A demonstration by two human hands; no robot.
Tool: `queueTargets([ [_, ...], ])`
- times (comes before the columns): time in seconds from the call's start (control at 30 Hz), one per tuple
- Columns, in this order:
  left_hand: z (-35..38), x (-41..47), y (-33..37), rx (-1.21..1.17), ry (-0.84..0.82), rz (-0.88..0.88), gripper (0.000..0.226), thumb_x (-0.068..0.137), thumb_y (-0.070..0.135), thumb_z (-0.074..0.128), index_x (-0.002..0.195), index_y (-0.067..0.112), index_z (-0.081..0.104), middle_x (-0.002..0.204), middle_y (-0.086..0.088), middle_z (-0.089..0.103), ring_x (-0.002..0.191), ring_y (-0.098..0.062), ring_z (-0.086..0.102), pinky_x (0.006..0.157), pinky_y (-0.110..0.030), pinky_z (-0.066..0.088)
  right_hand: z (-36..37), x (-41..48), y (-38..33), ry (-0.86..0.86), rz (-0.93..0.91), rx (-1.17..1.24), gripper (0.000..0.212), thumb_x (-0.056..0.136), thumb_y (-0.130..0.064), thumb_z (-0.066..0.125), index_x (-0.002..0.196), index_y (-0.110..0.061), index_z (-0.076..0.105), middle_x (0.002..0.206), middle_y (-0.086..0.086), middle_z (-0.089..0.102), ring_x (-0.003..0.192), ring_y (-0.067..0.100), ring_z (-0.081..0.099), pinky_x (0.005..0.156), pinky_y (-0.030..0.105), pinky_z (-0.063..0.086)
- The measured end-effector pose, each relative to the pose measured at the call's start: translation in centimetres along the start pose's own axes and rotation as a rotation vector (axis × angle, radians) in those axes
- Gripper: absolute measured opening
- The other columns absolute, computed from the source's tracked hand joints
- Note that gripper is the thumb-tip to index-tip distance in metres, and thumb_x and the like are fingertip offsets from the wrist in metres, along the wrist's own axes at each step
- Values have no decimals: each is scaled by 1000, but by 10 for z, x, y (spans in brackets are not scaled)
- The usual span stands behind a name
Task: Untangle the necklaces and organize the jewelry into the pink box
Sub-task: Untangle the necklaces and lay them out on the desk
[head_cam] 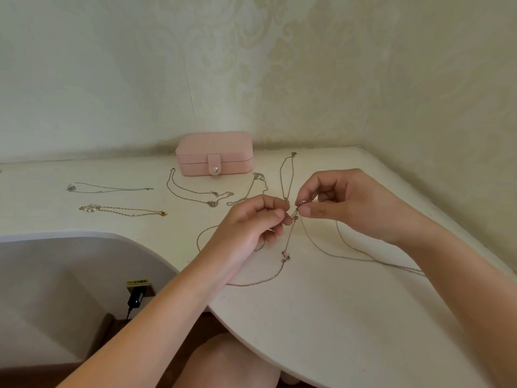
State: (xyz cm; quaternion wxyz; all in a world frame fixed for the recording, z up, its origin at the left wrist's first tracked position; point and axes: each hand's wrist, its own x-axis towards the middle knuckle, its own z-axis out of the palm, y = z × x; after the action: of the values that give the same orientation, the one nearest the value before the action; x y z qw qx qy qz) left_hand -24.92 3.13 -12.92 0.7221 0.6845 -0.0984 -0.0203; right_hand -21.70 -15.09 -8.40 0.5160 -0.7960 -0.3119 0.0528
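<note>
necklaces (pixel 294 217): knotted at frame centre, loops trailing over the tabletop (pixel 335 317)
left grip (pixel 251 222): pinches chain beside the knot
right grip (pixel 344 203): pinches chain just above it
handling: light, limp, slippery, probably kinks; hold close to the knot

Bare left forearm (pixel 156 309), plain and smooth right down to the wrist. Bare right forearm (pixel 461 275) too, just as plain. Bare left hand (pixel 251 222) with short, round nails. Bare right hand (pixel 349 203) with short nails as well, the thumb nail plain to see. Little folds over the knuckles. Down at the bottom, one bare knee (pixel 223 359), round and smooth.
</note>
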Motion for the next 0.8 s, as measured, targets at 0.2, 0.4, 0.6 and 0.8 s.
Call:
queueTargets([
  [0.2, 3, -2, 5, 76, -21, 18, 14, 70, 28, 69, 82, 22, 72, 66, 8, 60, 59, -6, 44, 47, -16, 27, -1, -2, -4, 27, -26, -36, 9, 77, -23, 71, 81, -15, 70, 53, -18, 54, 50, 12, 27, 50, 18, 26],
  [0.4, 4, -5, 10, 119, 69, 92, 17, 64, 44, 74, 70, 29, 74, 74, -5, 58, 62, -21, 33, 53, -33, 20, -1, -3, -8, 26, 24, 82, 12, 78, -19, 68, 86, -11, 73, 65, -7, 67, 58, 12, 56, 55, 15, 43],
  [0.6, 6, -6, 9, 109, -38, 72, 13, 78, 4, 69, 70, 10, 61, 50, 16, 56, 45, 3, 46, 46, -6, 32, -5, -3, -8, 41, 99, 158, 16, 74, -31, 65, 83, -20, 72, 72, -8, 65, 52, 2, 37, 52, 11, 29],
  [0.8, 3, -5, 10, 87, -4, 46, 14, 73, 22, 71, 68, 16, 59, 54, 15, 51, 45, -2, 36, 46, -15, 27, -8, -3, -9, -13, 173, 65, 21, 71, -28, 70, 88, -15, 73, 69, -14, 63, 52, -4, 49, 48, 5, 32],
])
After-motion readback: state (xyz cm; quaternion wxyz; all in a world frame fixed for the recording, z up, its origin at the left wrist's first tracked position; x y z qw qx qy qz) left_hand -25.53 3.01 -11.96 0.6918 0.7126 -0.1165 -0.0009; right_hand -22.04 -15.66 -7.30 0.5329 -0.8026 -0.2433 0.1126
